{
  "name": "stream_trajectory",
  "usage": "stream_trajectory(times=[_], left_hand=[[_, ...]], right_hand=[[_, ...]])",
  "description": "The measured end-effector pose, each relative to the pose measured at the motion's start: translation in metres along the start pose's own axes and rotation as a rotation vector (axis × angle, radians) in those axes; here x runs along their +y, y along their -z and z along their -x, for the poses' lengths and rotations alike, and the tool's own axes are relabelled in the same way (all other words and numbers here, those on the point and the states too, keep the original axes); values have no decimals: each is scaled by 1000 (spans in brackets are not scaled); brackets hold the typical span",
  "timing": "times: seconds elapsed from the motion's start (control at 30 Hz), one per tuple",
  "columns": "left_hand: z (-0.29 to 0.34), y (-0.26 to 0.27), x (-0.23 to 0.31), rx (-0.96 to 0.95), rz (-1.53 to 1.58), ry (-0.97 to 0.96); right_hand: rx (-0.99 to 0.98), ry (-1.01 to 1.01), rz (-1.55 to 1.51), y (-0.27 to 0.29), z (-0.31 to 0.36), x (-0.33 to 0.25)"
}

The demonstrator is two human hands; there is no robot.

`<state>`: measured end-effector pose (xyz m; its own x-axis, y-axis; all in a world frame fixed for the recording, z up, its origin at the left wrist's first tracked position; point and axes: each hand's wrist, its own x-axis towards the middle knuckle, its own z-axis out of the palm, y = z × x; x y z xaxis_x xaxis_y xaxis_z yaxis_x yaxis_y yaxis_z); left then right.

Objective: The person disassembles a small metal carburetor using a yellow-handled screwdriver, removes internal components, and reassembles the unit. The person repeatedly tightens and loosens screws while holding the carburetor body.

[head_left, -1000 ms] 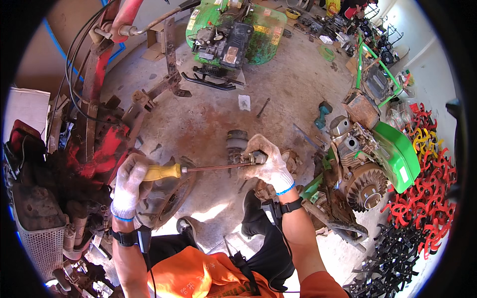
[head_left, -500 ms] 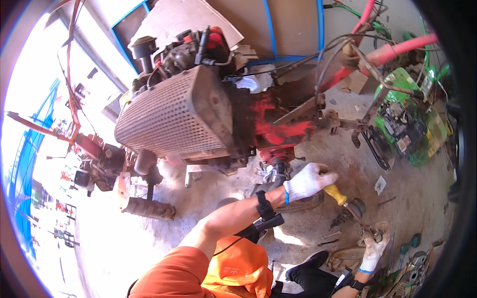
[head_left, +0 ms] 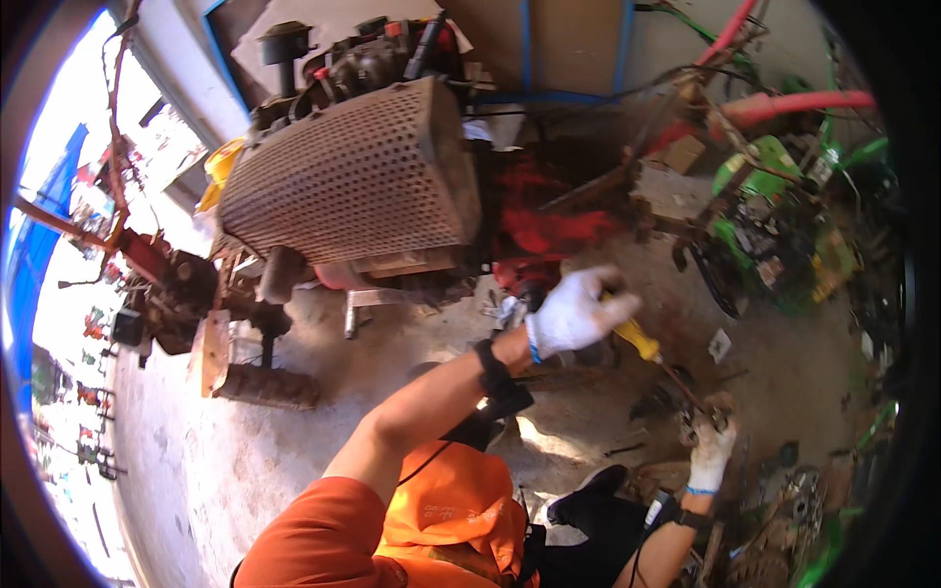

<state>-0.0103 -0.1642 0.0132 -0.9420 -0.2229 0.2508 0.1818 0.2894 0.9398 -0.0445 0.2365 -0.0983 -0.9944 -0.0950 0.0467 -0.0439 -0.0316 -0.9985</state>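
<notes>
My left hand (head_left: 580,314), in a white knit glove, is closed around the butt end of a screwdriver with a yellow handle (head_left: 639,342). The screwdriver's shaft slants down to the right, its tip at a small dirty metal part (head_left: 702,416). My right hand (head_left: 713,457), gloved too, grips that part from below; its fingers are partly hidden, and the part's exact kind is unclear. Just beyond my left hand stands a large machine with a rusty perforated metal cover (head_left: 343,181) and a red housing (head_left: 554,230).
A second machine (head_left: 181,299) stands at the left. A green machine (head_left: 769,235) sits at the far right, near a red tube handle (head_left: 794,104). Metal parts (head_left: 799,500) litter the lower right floor. My shoe (head_left: 600,480) is below the hands.
Both hands have shifted up and left in the picture, the screwdriver and metal part moving with them. The view itself has shifted somewhat. Each hand keeps its hold.
</notes>
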Motion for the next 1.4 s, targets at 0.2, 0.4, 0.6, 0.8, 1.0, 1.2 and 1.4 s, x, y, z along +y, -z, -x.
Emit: stream_trajectory(times=[0.2,0.4,0.6,0.8,1.0,1.2,1.4], left_hand=[[-20,7,8,118,1120,448],[-30,0,35,420,1343,399],[-32,-23,43,487,1314,431],[-33,-35,36,343,1301,380],[-33,-34,44,422,1373,447],[-38,-5,58,631,1393,403],[-24,-2,38,415,1017,218]], right_hand=[[-85,93,14,-68,1,-40],[-104,129,28,-91,-3,-42],[-133,46,-80,-71,-1,-43],[-76,80,-78,-63,11,-37],[-32,-14,-74,-64,7,-47],[-8,-17,-224,-79,-8,-30],[-16,-236,-987,-56,-20,-10]])
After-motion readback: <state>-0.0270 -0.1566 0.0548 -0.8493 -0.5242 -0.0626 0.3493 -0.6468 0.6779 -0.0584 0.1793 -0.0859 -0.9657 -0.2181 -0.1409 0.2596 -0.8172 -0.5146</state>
